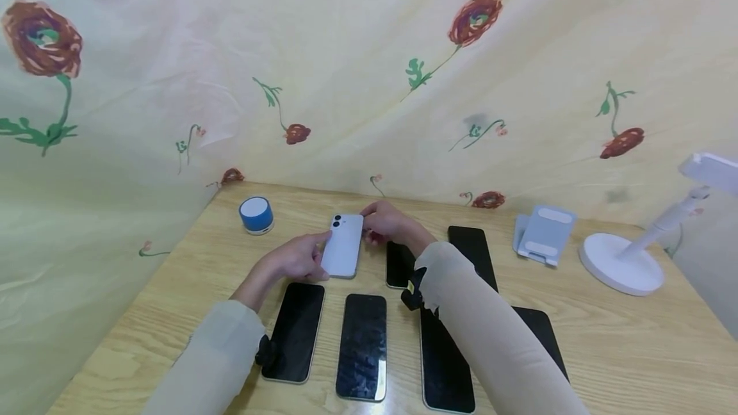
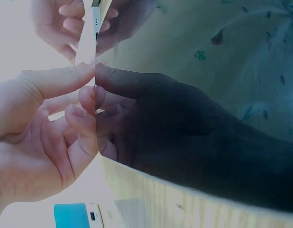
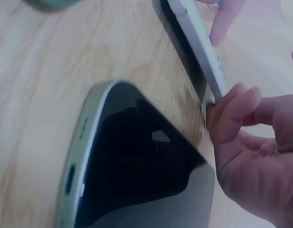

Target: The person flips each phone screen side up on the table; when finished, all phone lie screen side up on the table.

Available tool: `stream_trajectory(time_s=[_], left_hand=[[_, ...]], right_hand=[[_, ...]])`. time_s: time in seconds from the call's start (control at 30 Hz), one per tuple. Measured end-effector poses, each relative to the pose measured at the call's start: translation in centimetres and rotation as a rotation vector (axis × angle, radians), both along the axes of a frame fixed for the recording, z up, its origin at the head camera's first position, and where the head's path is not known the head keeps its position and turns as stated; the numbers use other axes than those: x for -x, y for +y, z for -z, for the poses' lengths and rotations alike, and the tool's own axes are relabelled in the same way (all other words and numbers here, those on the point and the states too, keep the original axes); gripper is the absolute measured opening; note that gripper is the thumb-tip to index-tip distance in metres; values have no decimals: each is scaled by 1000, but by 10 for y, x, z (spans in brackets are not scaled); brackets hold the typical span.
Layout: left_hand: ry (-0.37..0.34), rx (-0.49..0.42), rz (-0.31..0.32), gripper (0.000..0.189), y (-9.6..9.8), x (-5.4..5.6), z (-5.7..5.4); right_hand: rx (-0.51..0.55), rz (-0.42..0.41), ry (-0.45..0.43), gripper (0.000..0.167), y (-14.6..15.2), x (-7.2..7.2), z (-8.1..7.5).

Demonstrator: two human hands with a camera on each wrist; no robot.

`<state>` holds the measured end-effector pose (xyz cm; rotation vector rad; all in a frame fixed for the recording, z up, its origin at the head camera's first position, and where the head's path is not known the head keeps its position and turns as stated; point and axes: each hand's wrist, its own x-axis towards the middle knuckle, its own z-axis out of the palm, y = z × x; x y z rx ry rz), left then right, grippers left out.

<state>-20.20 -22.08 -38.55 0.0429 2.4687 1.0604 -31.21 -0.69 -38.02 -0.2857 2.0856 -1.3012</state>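
Note:
A white phone (image 1: 344,245) lies back-up between both hands, its camera lenses at the upper left corner. My left hand (image 1: 296,257) holds its left edge, index finger near the lenses and thumb near the bottom. At the upper right edge, my right hand (image 1: 387,221) grips it with curled fingers. In the right wrist view, the white phone (image 3: 199,47) shows its side edge and a dark face below, and the fingers of the right hand (image 3: 253,147) touch one end. The left hand (image 2: 46,128) is mirrored in a dark glossy surface in the left wrist view.
Black-screened phones lie nearer me: one at left (image 1: 294,332), one at centre (image 1: 362,346), and several around the right forearm, including a small one (image 1: 398,264). A blue speaker (image 1: 256,214) stands back left. A folding stand (image 1: 544,234) and a white round-based stand (image 1: 623,264) are at right.

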Motion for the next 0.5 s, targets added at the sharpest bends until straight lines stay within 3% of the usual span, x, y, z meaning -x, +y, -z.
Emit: stream_trajectory(time_s=[0.23,0.5], left_hand=[[-48,-20,42,91,-3,0,-2],[-65,-65,12,86,0,2,-3]], right_hand=[[96,-18,-39,52,11,-1,7],[141,30,-10,55,13,-3,13]])
